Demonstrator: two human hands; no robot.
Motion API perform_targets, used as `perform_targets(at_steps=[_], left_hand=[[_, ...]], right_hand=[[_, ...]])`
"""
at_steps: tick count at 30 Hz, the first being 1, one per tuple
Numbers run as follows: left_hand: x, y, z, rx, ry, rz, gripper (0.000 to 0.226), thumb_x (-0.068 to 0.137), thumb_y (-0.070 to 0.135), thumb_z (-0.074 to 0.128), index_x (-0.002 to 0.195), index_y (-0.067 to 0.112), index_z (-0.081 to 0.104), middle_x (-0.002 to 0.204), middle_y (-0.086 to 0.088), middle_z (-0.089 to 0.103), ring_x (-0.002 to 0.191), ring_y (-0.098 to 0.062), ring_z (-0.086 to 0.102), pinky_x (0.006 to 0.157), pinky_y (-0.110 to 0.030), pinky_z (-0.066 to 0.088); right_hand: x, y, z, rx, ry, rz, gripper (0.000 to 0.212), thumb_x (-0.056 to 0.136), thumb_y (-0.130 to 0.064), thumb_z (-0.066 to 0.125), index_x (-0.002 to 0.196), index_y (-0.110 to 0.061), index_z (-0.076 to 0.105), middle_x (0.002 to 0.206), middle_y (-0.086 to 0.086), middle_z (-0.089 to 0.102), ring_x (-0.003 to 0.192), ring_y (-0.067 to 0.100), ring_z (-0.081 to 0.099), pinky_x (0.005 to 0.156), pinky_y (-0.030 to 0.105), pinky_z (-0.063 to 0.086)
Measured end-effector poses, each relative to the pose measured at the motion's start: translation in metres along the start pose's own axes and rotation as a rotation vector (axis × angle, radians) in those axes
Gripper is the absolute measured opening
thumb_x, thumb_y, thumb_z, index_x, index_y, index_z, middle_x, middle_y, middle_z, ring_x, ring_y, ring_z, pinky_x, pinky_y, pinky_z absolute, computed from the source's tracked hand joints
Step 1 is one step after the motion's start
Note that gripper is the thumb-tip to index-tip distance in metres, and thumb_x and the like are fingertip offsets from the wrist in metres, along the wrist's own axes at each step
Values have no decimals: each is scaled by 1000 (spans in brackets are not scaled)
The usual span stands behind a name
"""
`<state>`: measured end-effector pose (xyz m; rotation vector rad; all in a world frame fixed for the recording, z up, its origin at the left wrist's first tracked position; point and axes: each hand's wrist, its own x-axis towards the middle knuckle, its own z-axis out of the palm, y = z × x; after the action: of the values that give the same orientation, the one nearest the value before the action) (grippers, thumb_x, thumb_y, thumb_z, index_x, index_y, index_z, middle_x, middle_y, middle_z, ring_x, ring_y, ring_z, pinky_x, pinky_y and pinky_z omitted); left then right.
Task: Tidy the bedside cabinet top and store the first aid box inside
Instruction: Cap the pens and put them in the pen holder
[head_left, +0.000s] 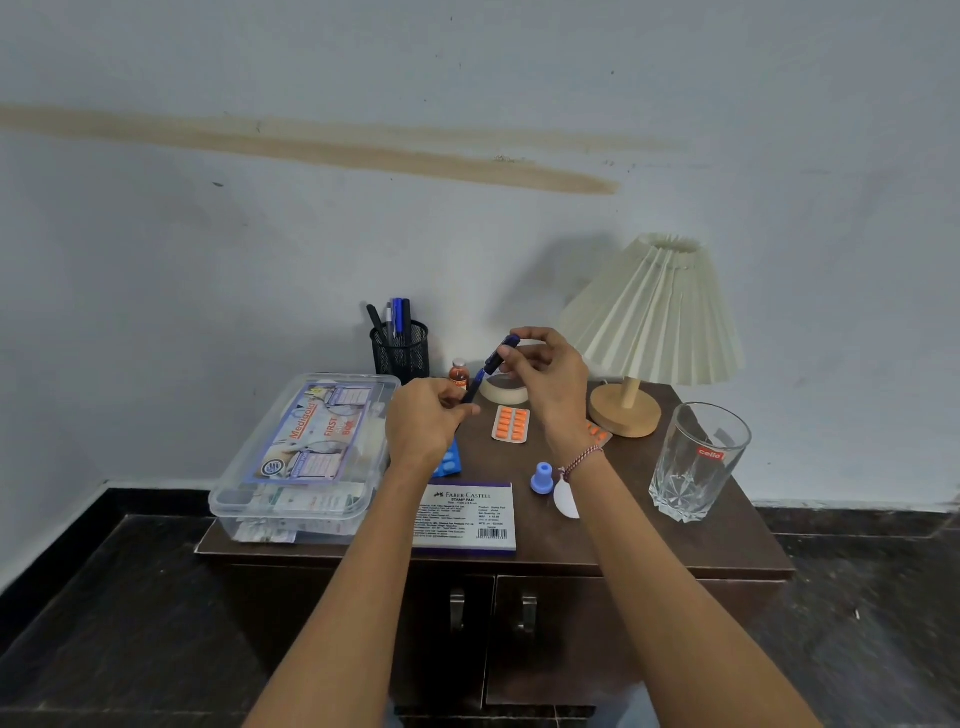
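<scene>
A clear plastic first aid box (291, 467) with a printed label sits on the left of the dark wooden cabinet top (649, 540). Above the top's middle, my left hand (423, 423) grips the lower end of a blue pen (475, 387). My right hand (545, 376) pinches the pen's blue cap (503, 352) at the pen's upper end. Loose on the top lie an orange pill strip (511, 424), a blue pill strip (449, 460) partly under my left wrist, a stamp pad box (465, 517) and a small blue stopper (541, 477).
A black mesh pen holder (400, 351) with several pens, a small brown bottle (459, 374) and a tape roll (504, 389) stand at the back. A pleated lamp (649, 322) and a drinking glass (696, 460) occupy the right. Two cabinet doors (571, 634) are closed below.
</scene>
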<state>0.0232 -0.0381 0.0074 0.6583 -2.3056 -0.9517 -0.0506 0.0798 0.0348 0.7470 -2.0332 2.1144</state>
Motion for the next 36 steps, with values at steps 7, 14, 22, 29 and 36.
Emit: perform_targets(at_steps=[7, 14, 22, 29, 36], left_hand=[[1, -2, 0, 28, -7, -6, 32, 73, 28, 79, 101, 13, 73, 96, -2, 74, 83, -14, 65, 76, -26, 48], [-1, -1, 1, 58, 3, 34, 28, 73, 28, 79, 97, 15, 74, 91, -1, 74, 73, -9, 59, 71, -24, 45], [2, 2, 0, 39, 1, 33, 29, 74, 30, 78, 99, 16, 74, 92, 0, 74, 72, -6, 56, 70, -22, 42], [2, 3, -5, -10, -38, 25, 33, 73, 29, 79, 101, 12, 73, 93, -3, 74, 77, -11, 62, 77, -27, 50], [-1, 6, -11, -98, -40, 16, 43, 72, 26, 80, 109, 8, 69, 84, -4, 72, 71, -11, 61, 72, -24, 48]], right_hand=[[4, -1, -5, 43, 49, -15, 19, 85, -11, 68, 103, -10, 64, 81, 9, 71, 61, 1, 66, 59, 10, 50], [1, 0, -2, 4, -27, -2, 19, 84, -10, 68, 102, -12, 62, 80, 6, 70, 65, 4, 67, 60, 11, 52], [1, 5, -1, -55, -81, -14, 16, 85, -11, 67, 99, -17, 63, 72, -6, 68, 61, -2, 67, 64, 10, 53], [0, 6, -3, -213, -205, -42, 25, 90, -7, 59, 113, -14, 63, 79, 7, 69, 72, 12, 69, 76, 21, 58], [-4, 10, -9, -423, -578, -62, 74, 84, -10, 68, 145, -27, 29, 85, 13, 71, 75, 22, 69, 80, 32, 56]])
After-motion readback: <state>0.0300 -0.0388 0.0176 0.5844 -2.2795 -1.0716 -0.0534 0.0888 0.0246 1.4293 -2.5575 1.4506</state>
